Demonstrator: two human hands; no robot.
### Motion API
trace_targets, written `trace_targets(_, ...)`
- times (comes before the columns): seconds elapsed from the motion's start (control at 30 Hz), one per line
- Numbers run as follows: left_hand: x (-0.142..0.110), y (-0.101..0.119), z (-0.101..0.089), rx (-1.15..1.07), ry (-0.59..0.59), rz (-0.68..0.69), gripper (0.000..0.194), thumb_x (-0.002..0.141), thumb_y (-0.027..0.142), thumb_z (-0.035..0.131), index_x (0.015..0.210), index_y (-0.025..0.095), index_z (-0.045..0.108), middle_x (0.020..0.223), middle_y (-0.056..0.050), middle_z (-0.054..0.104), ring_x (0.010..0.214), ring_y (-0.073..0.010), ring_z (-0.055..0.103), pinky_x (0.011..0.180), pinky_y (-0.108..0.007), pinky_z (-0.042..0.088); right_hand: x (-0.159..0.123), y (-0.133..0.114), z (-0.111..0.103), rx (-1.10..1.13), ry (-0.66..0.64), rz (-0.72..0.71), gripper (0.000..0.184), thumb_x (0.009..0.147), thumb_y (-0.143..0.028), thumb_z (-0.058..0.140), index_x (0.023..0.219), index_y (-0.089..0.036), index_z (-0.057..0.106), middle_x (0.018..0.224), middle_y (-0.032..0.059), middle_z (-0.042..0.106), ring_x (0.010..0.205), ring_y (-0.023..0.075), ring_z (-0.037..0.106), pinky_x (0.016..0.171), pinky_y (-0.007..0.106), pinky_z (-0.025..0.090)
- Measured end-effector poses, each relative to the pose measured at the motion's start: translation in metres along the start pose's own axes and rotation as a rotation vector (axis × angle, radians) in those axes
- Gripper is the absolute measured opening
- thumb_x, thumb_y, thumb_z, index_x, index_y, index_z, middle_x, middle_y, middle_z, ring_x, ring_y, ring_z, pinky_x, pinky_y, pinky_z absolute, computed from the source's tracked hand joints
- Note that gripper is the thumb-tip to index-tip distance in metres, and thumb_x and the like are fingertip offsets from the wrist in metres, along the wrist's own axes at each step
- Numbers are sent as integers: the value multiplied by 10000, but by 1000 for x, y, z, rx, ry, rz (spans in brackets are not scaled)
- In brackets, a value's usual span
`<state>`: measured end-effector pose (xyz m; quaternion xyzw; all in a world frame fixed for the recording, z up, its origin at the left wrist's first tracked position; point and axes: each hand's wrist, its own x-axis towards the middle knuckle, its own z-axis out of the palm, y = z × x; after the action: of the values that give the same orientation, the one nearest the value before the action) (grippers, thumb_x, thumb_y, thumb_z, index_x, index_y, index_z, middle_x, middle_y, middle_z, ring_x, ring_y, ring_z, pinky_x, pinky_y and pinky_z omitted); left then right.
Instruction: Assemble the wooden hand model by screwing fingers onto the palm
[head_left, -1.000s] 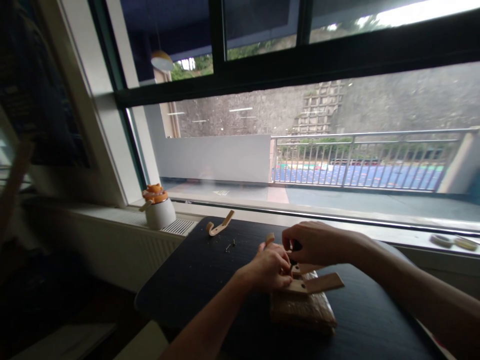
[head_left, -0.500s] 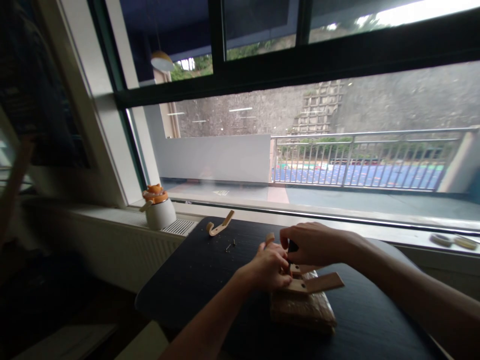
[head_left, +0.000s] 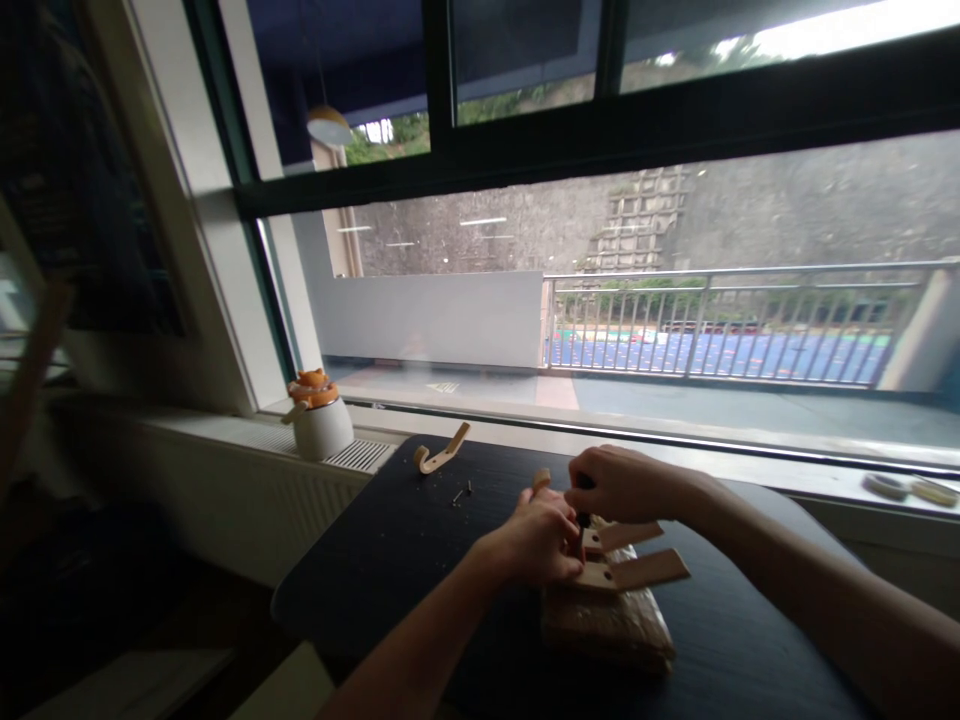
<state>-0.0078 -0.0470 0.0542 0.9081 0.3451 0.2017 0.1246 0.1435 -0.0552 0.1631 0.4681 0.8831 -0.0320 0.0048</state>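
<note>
My left hand [head_left: 541, 540] is curled round the near end of a light wooden hook piece [head_left: 634, 571] and presses it down on a brown block [head_left: 604, 622]. My right hand [head_left: 622, 484] is closed round a dark tool handle [head_left: 584, 483] that stands upright over the same spot. A second wooden piece [head_left: 622, 535] lies just behind, partly under my right hand. All of this rests on a dark table [head_left: 405, 560].
A loose wooden hook [head_left: 442, 449] and small screws [head_left: 462, 491] lie on the table's far left part. A white pot with an orange figure [head_left: 319, 414] stands on the sill by the radiator grille. Two small round objects [head_left: 909, 488] sit on the right sill.
My right hand has pulled in slightly over the tool, uncovering more of the rear wooden piece. The view has shifted a little downward. My left hand stays in place.
</note>
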Motion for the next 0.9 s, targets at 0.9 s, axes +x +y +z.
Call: trace_targets(0.9, 2, -1, 0, 26, -15, -4, 64, 690, 259, 692, 694, 211, 735, 1017, -39, 659, 1073, -267, 505, 940, -457, 332, -14, -11, -4, -115, 43, -18, 248, 768, -334, 507, 822, -185, 698, 745, 82, 694, 651, 176, 576, 547, 265, 306)
